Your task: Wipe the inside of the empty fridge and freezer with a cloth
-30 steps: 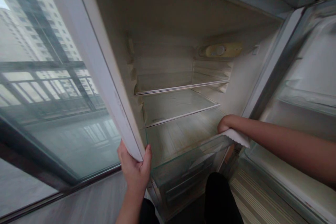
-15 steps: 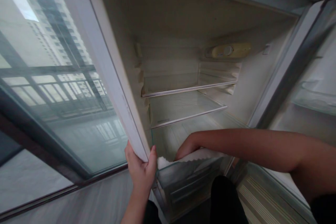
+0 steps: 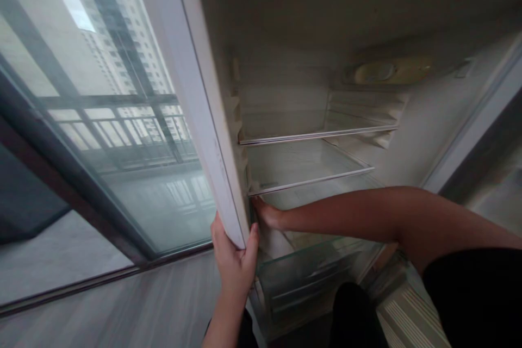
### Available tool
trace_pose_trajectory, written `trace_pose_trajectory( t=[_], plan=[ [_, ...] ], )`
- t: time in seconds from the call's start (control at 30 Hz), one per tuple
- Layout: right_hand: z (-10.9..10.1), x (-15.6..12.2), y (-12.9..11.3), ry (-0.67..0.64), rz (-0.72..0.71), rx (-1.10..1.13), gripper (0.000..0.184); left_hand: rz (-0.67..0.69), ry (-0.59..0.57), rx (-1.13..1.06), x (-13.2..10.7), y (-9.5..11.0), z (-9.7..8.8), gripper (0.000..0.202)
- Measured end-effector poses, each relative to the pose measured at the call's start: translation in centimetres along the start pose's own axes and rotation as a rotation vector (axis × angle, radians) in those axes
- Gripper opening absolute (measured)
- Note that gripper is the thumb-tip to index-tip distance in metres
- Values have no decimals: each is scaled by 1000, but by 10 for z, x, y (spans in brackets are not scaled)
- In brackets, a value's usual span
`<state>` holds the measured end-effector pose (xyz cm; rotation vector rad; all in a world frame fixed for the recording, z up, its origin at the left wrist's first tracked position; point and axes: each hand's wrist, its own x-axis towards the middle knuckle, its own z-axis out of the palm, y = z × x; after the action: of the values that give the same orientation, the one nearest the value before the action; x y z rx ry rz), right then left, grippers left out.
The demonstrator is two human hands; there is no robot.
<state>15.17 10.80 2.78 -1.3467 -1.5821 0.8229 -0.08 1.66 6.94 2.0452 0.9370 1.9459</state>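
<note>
My left hand (image 3: 235, 261) grips the left front edge of an open refrigerator (image 3: 204, 98), its thumb on the inner side and its fingers around the outside. My right arm reaches across the compartment. Just below the lower glass shelf (image 3: 310, 166), my right hand (image 3: 267, 214) is at the left inner wall, its fingertips partly hidden. A white cloth (image 3: 275, 243) hangs under that hand, inside the clear drawer (image 3: 314, 272) at the bottom.
An upper glass shelf (image 3: 318, 133) spans the compartment, with a yellowed control housing (image 3: 391, 70) at the upper right. To the left stands a glass sliding door (image 3: 163, 196) with a railing beyond. My dark-clothed knee (image 3: 354, 315) is close to the drawer.
My right hand has moved left and up from the drawer's middle to the left wall, and the cloth has gone with it. My left hand keeps its hold; the view has shifted.
</note>
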Motion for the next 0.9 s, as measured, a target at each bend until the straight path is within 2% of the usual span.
trace_pose_trajectory(
  t=[0.1, 0.2, 0.3, 0.37, 0.5, 0.57, 0.7, 0.8, 0.9],
  plan=[
    [2, 13, 17, 39, -65, -126, 62, -6, 7, 18, -1, 0, 0, 76],
    [-15, 26, 25, 43, -249, -444, 54, -34, 4, 15, -4, -2, 0, 76],
    [-45, 41, 28, 24, -435, -806, 61, -56, -3, 3, -7, -5, 1, 73],
    [-69, 50, 29, -57, -563, -1001, 63, -62, -2, 2, -9, -5, 1, 71],
    [-115, 56, 33, -280, -743, -1136, 51, -67, 17, 20, -10, -6, 0, 69],
    [-135, 52, 36, -319, -705, -1121, 51, -71, 33, 46, -10, -6, 0, 69],
    [-179, 29, 45, -365, -502, -1043, 60, -83, 43, 74, -7, -3, -1, 66],
    [-224, 1, 53, -370, -369, -948, 57, -93, 38, 56, -6, -3, -1, 64],
    [-272, -31, 57, -367, -128, -897, 52, -95, 23, 26, -7, -6, 0, 66]
  ],
)
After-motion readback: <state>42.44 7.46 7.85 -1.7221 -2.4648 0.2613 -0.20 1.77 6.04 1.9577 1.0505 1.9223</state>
